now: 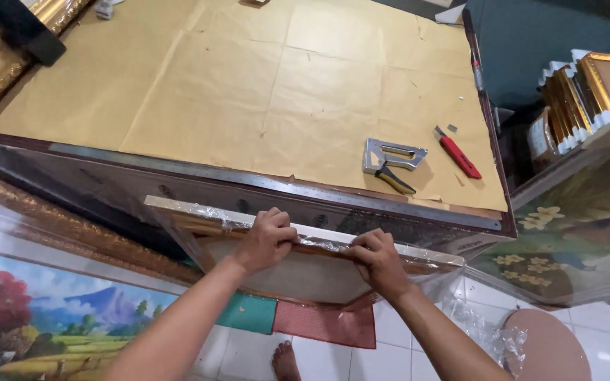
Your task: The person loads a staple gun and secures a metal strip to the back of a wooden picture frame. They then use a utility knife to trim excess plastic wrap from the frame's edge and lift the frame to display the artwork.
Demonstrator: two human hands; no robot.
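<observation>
Hands are clamping the top edge of a plastic-wrapped wooden picture frame with a pale backing board, centre-low in the frame. Left hand is curling fingers over the rail, closed on it; right hand is pinching rail and film together, also closed. Frame is leaning tilted against the table's front, likely so the edge is staying steady while the clear plastic wrap is trailing off to the lower right. Below, a bare foot is standing on white tiles beside a red-and-green mat. Lower left, a landscape painting is leaning. Farther up, the worktable covered in brown paper is carrying a grey staple gun and a red utility knife, both right of centre, near reach.
</observation>
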